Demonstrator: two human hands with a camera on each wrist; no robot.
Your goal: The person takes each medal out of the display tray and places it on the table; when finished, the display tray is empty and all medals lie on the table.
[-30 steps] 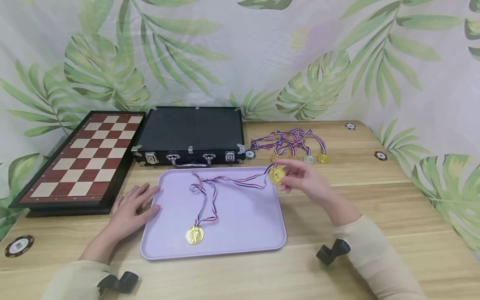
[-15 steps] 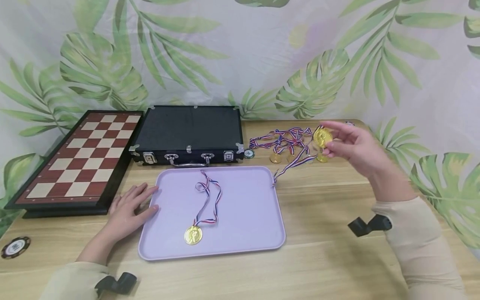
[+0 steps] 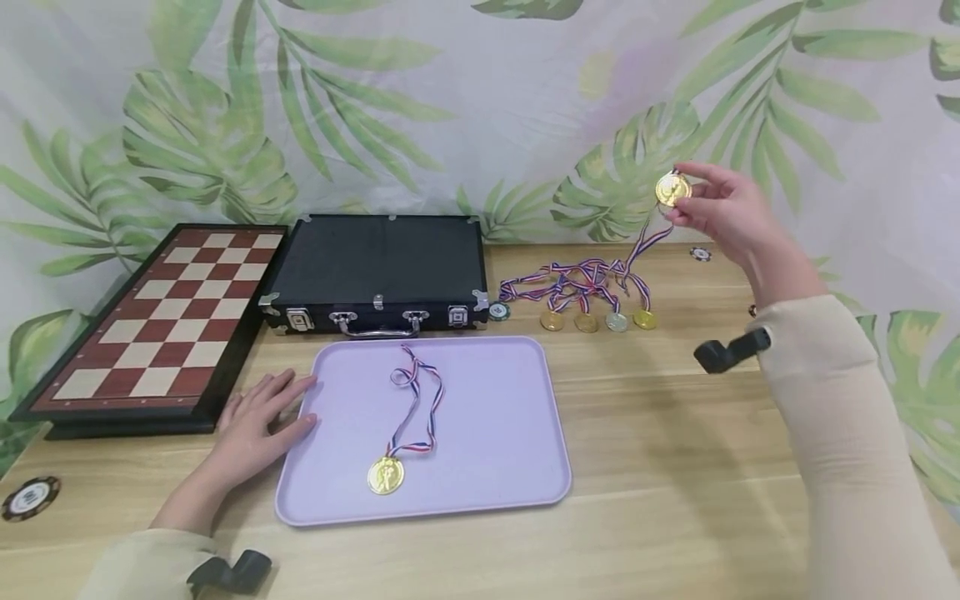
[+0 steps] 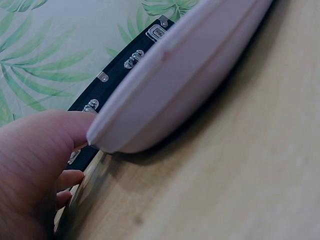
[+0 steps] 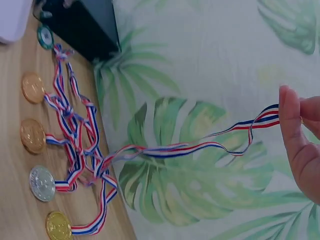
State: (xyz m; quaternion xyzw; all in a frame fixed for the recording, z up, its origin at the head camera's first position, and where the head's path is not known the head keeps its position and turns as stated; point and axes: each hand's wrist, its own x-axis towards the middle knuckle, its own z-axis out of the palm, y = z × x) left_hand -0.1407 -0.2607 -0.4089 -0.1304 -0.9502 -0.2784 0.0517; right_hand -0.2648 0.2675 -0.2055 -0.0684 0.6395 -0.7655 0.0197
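My right hand pinches a gold medal between thumb and fingers, raised above the back right of the table. Its striped ribbon hangs down toward a pile of ribbons. In front of that pile lie two bronze-coloured medals, a silver medal and another gold medal. The left hand lies with fingers spread at the left edge of the lilac tray, its fingertips touching the rim. On the tray rests a gold medal with its ribbon.
Behind the tray stands a black case with metal latches. A checkered game board is at the left. Poker chips lie about the table, one beside the case. A leaf-patterned cloth hangs behind the table.
My right hand has carried the gold medal from the tray's right edge up and to the right. Its ribbon has come off the tray. The left hand has stayed in place.
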